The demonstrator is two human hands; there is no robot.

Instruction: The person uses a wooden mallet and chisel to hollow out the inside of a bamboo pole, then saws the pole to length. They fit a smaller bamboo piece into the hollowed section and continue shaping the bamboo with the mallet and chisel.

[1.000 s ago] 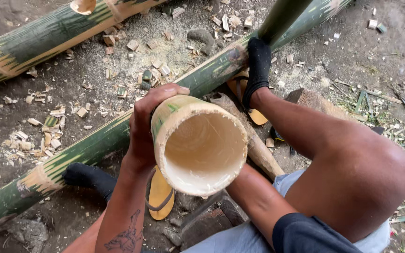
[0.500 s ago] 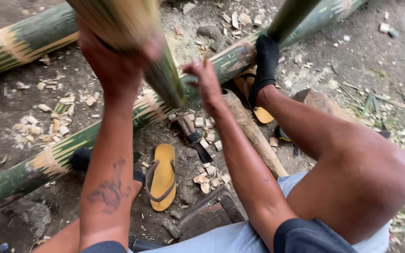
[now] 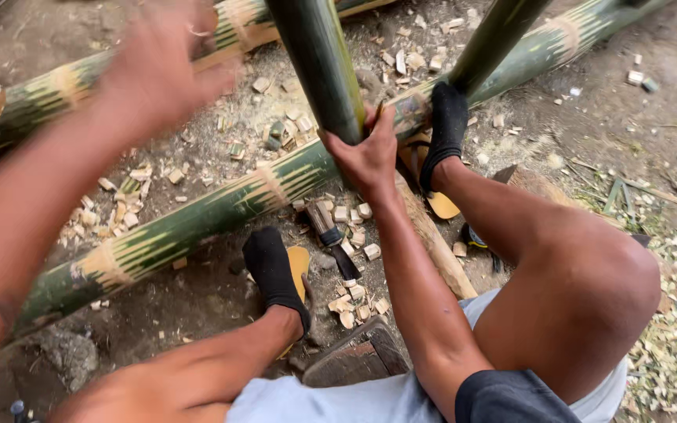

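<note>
Green bamboo pole (image 3: 319,66) — right hand (image 3: 368,153) gripping; left hand (image 3: 154,74) blurred.

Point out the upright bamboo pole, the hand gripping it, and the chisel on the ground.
upright bamboo pole (image 3: 319,63): head view, on its green shaft.
right hand (image 3: 367,153): head view, on the back of the hand.
chisel (image 3: 332,237): head view, on its handle.

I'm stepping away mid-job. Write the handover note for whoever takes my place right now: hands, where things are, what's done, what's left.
Right hand: gripping the upright bamboo pole near its lower end.
Left hand: raised, blurred, holding nothing visible.
Long bamboo pole lies on the ground, both socked feet against it; a second pole lies behind.
Hatchet-like tool lies among wood chips between the feet.
Done: plenty of chipping, by the chips.
Left: cannot tell from this view.
</note>
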